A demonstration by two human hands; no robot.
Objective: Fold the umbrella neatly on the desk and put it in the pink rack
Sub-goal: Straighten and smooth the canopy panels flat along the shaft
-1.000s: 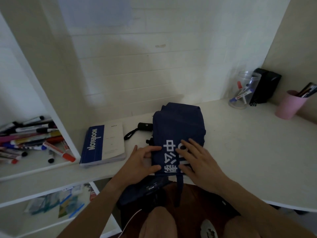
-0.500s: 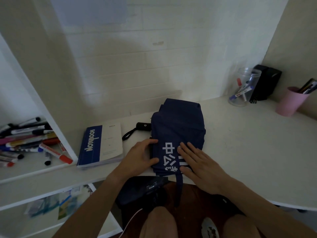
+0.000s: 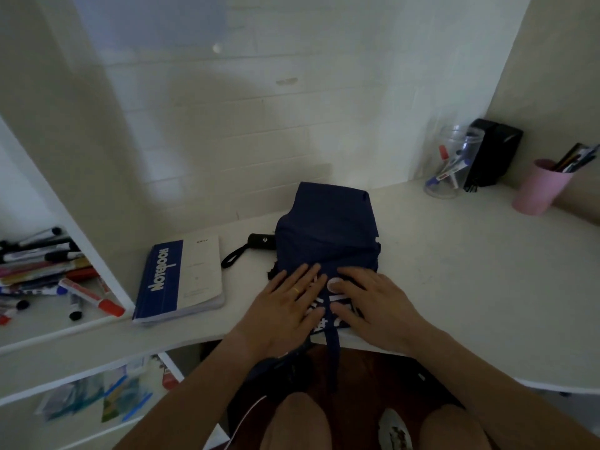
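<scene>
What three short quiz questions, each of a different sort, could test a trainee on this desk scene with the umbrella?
1. True or false: both the left hand and the right hand lie flat on the folded navy-blue fabric umbrella.
2. Multiple choice: what lies directly to the left of the umbrella's black handle? A) the pink plastic cup B) the blue-and-white paper notebook C) the clear plastic jar of markers
3. Fill in: the umbrella's strap hangs over the ____ edge of the white desk.

Key: 1 true; 2 B; 3 front.
</scene>
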